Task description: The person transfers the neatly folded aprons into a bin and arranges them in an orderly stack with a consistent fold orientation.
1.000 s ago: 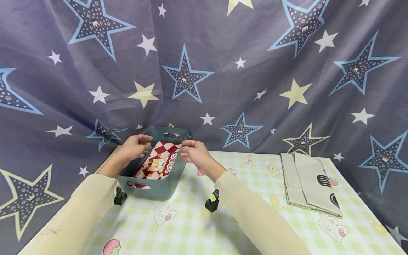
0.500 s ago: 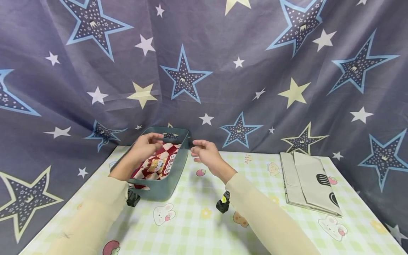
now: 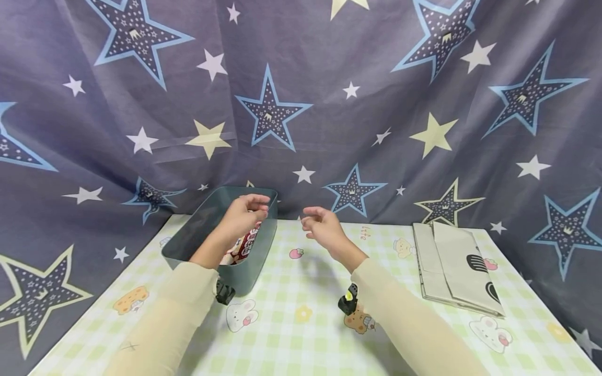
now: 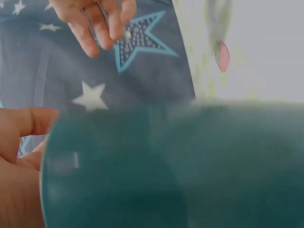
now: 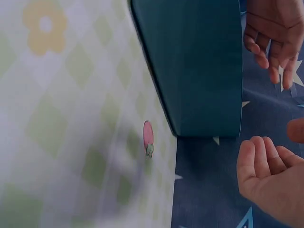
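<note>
Above the right side of a dark teal bin (image 3: 256, 261) is my left hand (image 3: 242, 216), its fingers loosely bent and holding nothing. Inside the bin lies a red-and-white checkered package (image 3: 244, 245) with white lettering, mostly hidden behind the left hand and forearm. My right hand (image 3: 326, 230) hovers over the table to the right of the bin, fingers relaxed and nothing in them. In the left wrist view the bin's wall (image 4: 142, 166) fills the lower part. The right wrist view shows the bin's side (image 5: 204, 71) between the table and both hands, apart from the right hand (image 5: 270, 175).
A folded beige bag with black print (image 3: 458, 271) lies at the right of the table. The table (image 3: 282, 339) has a green checkered cloth with cartoon prints. A dark star-patterned curtain (image 3: 301, 78) hangs right behind the bin and table.
Both hands have moved to the right, the left from the bin's left side across to its right side, the right away from the bin. The bin has stayed in place.
</note>
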`<state>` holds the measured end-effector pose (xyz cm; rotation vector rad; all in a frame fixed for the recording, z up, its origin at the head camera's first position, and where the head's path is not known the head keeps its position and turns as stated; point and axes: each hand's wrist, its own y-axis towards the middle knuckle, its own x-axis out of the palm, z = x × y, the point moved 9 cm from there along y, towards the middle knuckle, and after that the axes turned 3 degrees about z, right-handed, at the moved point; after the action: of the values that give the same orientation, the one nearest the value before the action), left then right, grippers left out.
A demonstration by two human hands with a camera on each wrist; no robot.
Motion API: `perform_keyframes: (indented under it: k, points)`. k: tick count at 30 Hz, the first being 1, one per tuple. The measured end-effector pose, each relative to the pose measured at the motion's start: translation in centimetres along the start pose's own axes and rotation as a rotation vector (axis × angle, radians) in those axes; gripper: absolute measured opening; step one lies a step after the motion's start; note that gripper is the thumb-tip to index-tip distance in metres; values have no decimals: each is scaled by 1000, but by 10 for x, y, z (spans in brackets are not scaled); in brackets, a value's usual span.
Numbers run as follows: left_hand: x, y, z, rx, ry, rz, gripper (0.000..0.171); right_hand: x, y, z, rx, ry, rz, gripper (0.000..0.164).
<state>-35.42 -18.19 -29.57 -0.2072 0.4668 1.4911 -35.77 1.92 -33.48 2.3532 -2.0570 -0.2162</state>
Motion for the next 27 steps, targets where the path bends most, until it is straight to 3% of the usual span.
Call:
perform_keyframes:
  k: [10,27]
  points:
    - [54,12,14,28,-65,-53,35,-40,-3,11,-27,-102,66,37]
    - [117,16,11,11,-67,-117,34,-141,-18,27,-116,-399,150,41]
